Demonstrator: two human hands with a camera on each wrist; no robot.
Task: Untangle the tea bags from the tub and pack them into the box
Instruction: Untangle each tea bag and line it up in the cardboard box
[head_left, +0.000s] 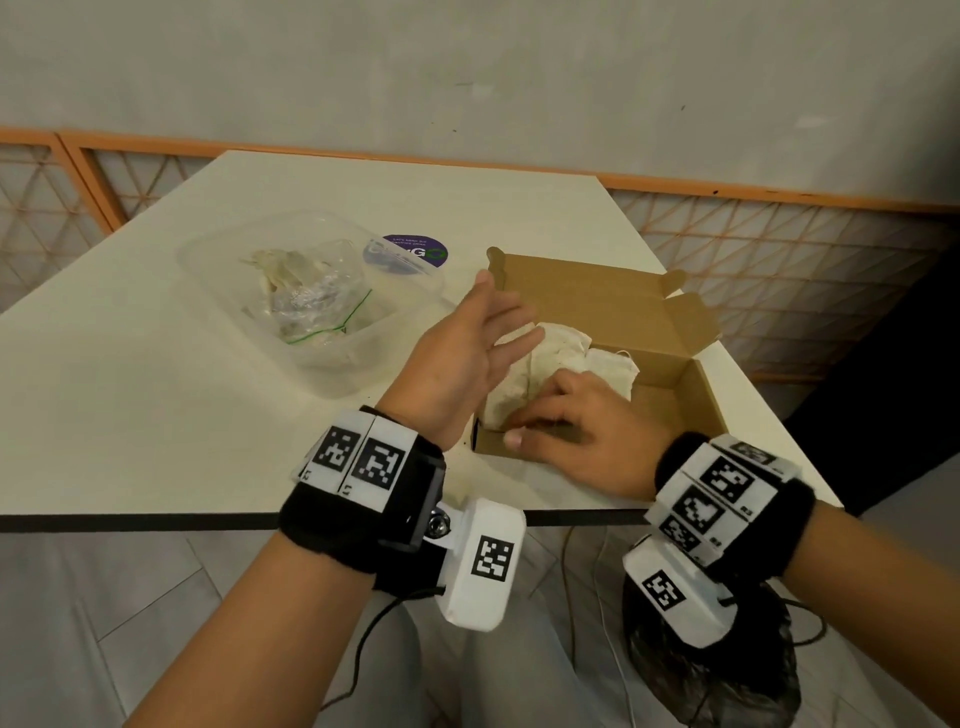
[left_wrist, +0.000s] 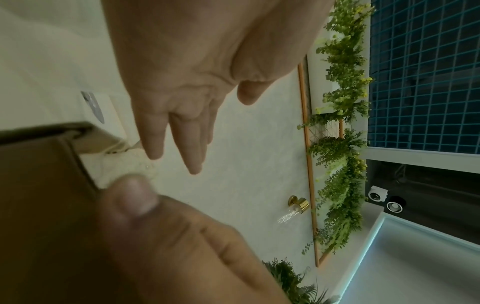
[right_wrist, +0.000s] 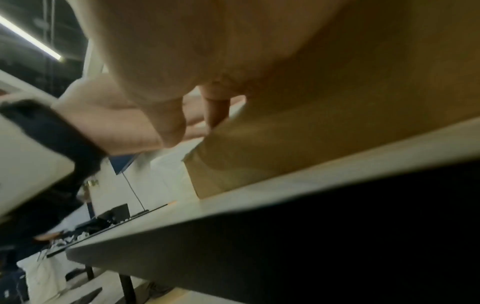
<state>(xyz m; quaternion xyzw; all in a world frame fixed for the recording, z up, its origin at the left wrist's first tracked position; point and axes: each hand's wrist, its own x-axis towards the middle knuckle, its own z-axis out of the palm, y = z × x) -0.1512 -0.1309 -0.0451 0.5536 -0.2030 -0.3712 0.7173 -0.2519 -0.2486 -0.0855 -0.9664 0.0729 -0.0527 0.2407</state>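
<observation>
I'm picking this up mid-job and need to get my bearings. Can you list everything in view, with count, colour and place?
table: one, cream, under everything.
tub: one, clear plastic, left of the box, holding tangled tea bags and crumpled plastic; count unclear.
sticker: one, purple, round, behind the tub.
box: one, brown cardboard, lid open, right of the tub.
tea bags in box: at least two, off-white, at the box's left end.
black bag: one, below the table edge, on the right.
wrist bands: two, black, with white marker blocks.
left hand: fingers straight, above the box's left end, holding nothing.
right hand: on the tea bags at the box's near wall; grip unclear.
</observation>
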